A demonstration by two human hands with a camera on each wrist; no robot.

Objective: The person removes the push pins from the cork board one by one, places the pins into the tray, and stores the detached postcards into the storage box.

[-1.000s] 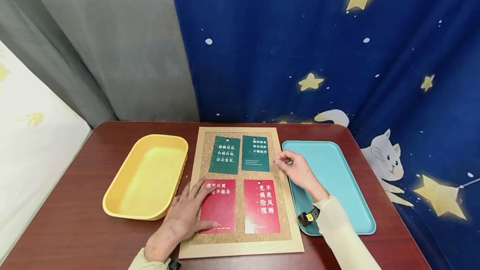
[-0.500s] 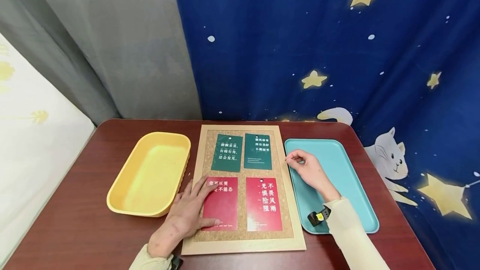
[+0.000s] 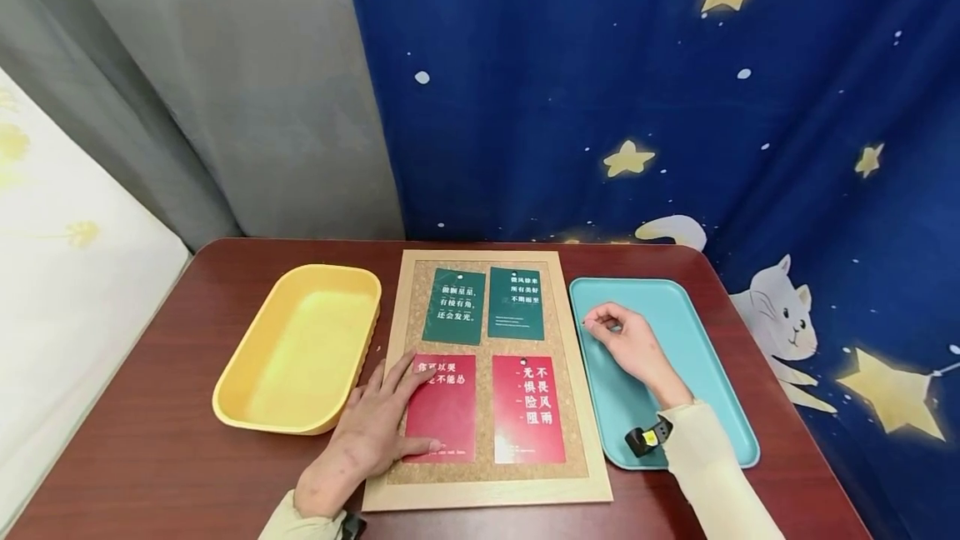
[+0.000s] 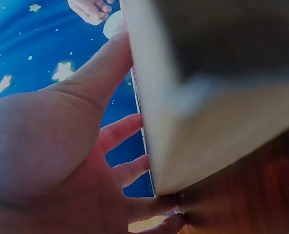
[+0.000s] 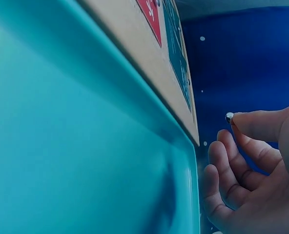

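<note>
My right hand is above the left side of the teal tray. Its thumb and forefinger pinch a small silver pushpin; in the right wrist view only the shiny round end shows. With fingers spread, my left hand rests on the lower left red card and the left frame of the corkboard. Another red card lies at lower right, a pin at its top. Two green cards, one left and one right, lie along the top.
A yellow basin stands left of the corkboard, close to my left hand. The teal tray has a raised rim and lies right against the board's side. Dark red table surrounds them, with a blue curtain behind.
My right hand has moved right, from the corkboard's right edge to above the tray, still pinching the pushpin. My left hand stays on the red card. The head view has shifted slightly.
</note>
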